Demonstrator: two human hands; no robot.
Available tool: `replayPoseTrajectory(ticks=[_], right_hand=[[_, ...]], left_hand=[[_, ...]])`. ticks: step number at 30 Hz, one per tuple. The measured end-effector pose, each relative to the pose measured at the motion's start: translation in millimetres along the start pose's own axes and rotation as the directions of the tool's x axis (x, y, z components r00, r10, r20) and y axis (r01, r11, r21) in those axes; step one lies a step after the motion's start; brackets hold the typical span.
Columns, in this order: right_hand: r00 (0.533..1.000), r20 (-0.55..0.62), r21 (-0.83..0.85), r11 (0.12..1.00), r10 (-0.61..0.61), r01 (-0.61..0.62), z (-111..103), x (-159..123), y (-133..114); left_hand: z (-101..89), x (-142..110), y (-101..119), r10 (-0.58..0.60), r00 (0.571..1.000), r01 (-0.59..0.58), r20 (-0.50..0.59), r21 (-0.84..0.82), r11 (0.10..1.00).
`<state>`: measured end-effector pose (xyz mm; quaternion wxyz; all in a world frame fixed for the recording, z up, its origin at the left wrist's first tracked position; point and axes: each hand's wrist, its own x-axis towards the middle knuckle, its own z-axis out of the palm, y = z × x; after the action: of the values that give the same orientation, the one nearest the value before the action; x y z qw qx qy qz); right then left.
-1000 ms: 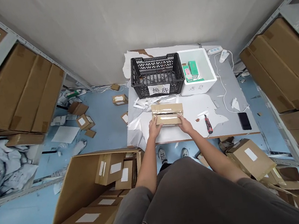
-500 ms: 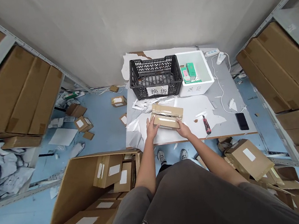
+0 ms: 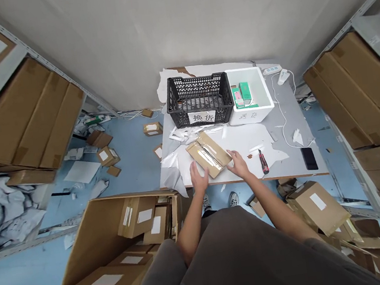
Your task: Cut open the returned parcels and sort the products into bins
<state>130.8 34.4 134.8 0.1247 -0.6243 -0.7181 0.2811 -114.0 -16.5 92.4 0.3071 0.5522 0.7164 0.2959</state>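
A taped brown cardboard box [image 3: 208, 153] lies diagonally on the white-covered worktop, a split running along its taped top. My left hand [image 3: 199, 178] is open by the box's near left edge, fingers apart and the thumb close to the cardboard. At the opposite end, my right hand [image 3: 238, 165] has its fingers and thumb around the right corner. A red and black utility knife [image 3: 263, 162] lies to the right of that hand. Scraps of white paper [image 3: 185, 134] are strewn behind the box.
A black plastic crate [image 3: 199, 99] and a white foam box [image 3: 250, 95] holding green cartons stand at the back of the table [image 3: 288, 121]. A phone [image 3: 308, 159] lies at the right. A large open carton [image 3: 84, 242] full of parcels is at my left; parcels [image 3: 317, 205] are piled at right.
The cardboard box has turned clockwise from nearly level to diagonal. My left hand has come off its left end and moved toward me; my right hand has shifted slightly right.
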Motion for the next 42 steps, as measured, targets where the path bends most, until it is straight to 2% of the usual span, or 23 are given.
replayPoseTrajectory(ticks=[1,3,6,13,17,22,28,32,35,38,40,42], right_hand=[[1.0,0.027,-0.005,1.0,-0.01,0.01,-3,8,7],[0.99,0.135,0.018,0.999,-0.045,0.043,-2,21,16],[0.98,0.19,0.051,0.998,-0.057,0.048,15,24,18],[0.99,0.143,0.044,0.999,0.0,-0.007,70,-11,-10],[0.995,0.093,0.064,0.997,0.042,-0.048,80,-12,-23],[0.996,0.089,0.063,0.998,-0.018,0.012,57,-6,-32],[0.998,0.049,-0.091,0.995,-0.047,0.052,-7,3,-64],[0.996,0.083,-0.21,0.978,0.01,0.007,-47,33,-86],[0.987,0.138,-0.265,0.963,0.084,-0.045,-58,69,-95],[0.975,0.173,-0.266,0.96,0.137,-0.087,-55,101,-96],[0.973,0.178,-0.252,0.963,0.146,-0.098,-53,113,-94],[0.975,0.18,-0.232,0.969,0.133,-0.09,-52,112,-89]], left_hand=[[7.2,-13,1,-0.003,1.0,0.003,-0.009,0.022,1.0],[21.4,-30,4,-0.016,0.996,0.01,0.091,0.065,0.998],[27.0,-30,3,-0.056,0.976,0.039,0.211,0.086,0.996],[-26.3,19,-32,0.097,0.965,-0.087,0.244,-0.049,0.995],[-32.2,22,-31,0.071,0.961,-0.068,0.266,-0.021,0.997],[-39.6,18,-9,0.077,0.965,-0.086,0.251,0.026,0.996],[-85.4,28,39,0.028,0.977,-0.073,0.211,0.206,0.976],[-102.8,50,65,-0.032,0.99,-0.01,0.14,0.292,0.956],[-96.3,78,71,-0.061,0.989,0.019,0.132,0.297,0.955],[-80.5,106,69,-0.1,0.988,0.065,0.116,0.274,0.959],[-71.8,119,65,-0.131,0.984,0.099,0.124,0.233,0.967],[-68.0,123,60,-0.123,0.979,0.093,0.163,0.175,0.98]])
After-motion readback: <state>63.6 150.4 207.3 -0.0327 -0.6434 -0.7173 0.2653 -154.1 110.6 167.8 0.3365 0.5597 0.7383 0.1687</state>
